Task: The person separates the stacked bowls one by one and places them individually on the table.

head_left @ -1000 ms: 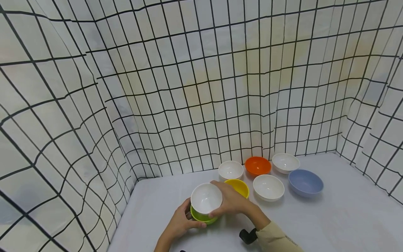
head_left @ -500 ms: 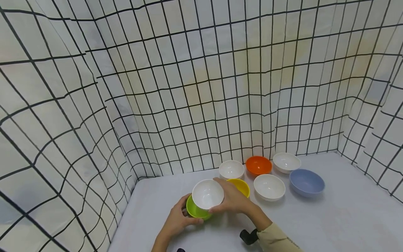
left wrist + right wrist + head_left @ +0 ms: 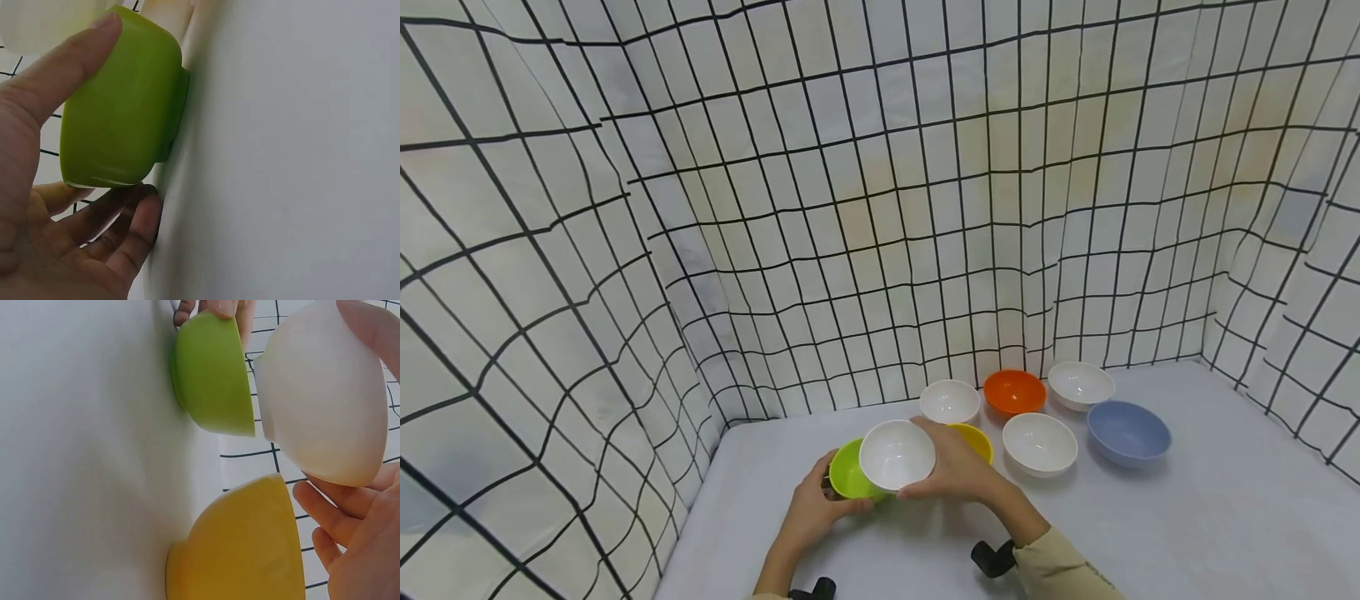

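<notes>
My left hand (image 3: 808,510) grips the lime green bowl (image 3: 847,472) by its side, thumb near the rim in the left wrist view. That bowl's foot is at the tabletop or just over it; I cannot tell which. Held in my right hand (image 3: 961,467), a white bowl (image 3: 897,456) hangs above the table, between thumb and fingers. In the head view it overlaps the green bowl's right side; the right wrist view shows the white bowl (image 3: 322,394) higher than the green one. The yellow bowl (image 3: 976,442) stands close by, partly hidden behind my right hand.
Farther back on the white table (image 3: 1240,508) stand a white bowl (image 3: 950,403), an orange bowl (image 3: 1015,393) and another white bowl (image 3: 1081,387). In front of these are a white bowl (image 3: 1040,445) and a wide blue bowl (image 3: 1128,434). Grid-patterned cloth (image 3: 887,208) encloses the table.
My left hand and the green bowl have moved left and farther from me, baring more of the bowl. The white bowl has shifted slightly up and right in the head view.
</notes>
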Tool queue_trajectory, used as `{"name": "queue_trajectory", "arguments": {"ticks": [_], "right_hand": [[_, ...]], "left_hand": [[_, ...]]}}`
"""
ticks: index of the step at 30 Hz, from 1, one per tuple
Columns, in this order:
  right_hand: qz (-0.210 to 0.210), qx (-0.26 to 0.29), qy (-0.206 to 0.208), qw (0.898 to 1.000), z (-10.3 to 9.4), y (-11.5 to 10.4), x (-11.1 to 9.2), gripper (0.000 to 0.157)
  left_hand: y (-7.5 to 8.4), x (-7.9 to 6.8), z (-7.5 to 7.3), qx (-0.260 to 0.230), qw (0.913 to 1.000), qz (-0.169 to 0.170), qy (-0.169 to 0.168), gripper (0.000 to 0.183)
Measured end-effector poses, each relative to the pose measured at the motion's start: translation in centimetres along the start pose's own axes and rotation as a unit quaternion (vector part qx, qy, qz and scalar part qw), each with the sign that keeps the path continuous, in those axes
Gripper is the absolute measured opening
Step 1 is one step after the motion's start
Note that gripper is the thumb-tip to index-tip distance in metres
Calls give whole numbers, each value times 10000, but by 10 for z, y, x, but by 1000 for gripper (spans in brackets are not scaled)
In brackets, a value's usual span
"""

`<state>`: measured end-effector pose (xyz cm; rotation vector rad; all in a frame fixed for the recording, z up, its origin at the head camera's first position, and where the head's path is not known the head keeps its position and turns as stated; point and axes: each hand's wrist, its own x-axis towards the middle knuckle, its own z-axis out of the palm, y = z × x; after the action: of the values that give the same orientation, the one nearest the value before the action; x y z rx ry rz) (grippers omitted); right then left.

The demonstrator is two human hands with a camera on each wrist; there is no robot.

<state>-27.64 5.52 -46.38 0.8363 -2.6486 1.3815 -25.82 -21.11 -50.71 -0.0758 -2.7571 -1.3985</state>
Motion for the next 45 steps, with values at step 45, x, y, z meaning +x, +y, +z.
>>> {"name": "queue_trajectory", "arguments": {"ticks": [45], "right_hand": [[536, -2589, -433, 9634, 28, 1, 4, 111]], "left_hand": [[-11, 67, -14, -1059, 9892, -628, -793, 72]]}}
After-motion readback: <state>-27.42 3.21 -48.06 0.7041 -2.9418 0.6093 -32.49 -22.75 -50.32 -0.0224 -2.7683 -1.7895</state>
